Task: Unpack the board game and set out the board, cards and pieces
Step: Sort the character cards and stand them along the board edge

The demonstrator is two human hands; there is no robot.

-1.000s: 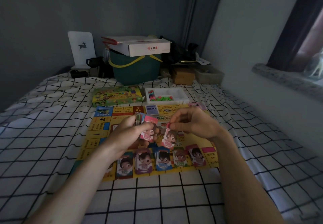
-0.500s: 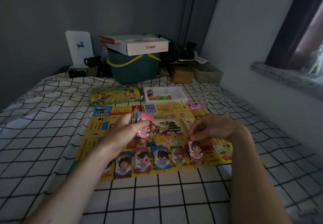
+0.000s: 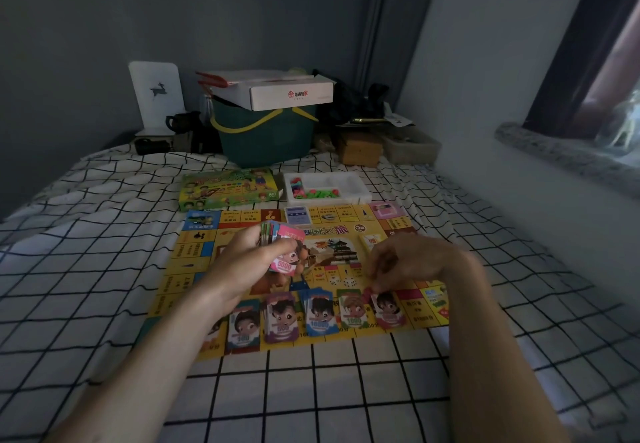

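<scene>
left hand gripping card stack, right hand pinching rightmost card (on board)

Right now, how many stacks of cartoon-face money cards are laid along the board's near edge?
5 in a row, left to right: teal, purple, blue, green, pink. The left forearm may hide another at the left end.

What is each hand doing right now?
Left hand: grips a stack of cards.
Right hand: fingertips on the rightmost card in the row; grip unclear.
</scene>
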